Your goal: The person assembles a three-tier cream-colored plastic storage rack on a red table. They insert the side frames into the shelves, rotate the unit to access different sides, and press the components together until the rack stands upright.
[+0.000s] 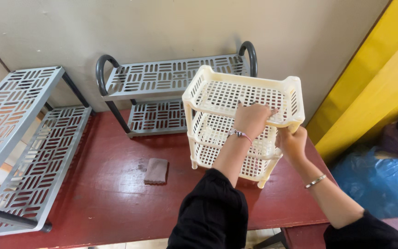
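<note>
A cream plastic rack with 3 perforated tiers (217, 99) stood near the right edge of the dark red wooden desk (107, 193). The left hand (253, 119) lay on the top tier, fingers curled over its front rim. The right hand (292, 143) was closed around the rack's front right post. A small brown cloth pad (156, 170) lay at the desk's middle. 2 grey metal slotted shelf racks (162, 78) stood by the wall.

Both arms reach forward in black sleeves pushed up the forearms. The left hand (252, 119) lies knuckles-up, fingers curled; the right hand (293, 142), just beside it, is closed in a grip, wrist bent.
</note>
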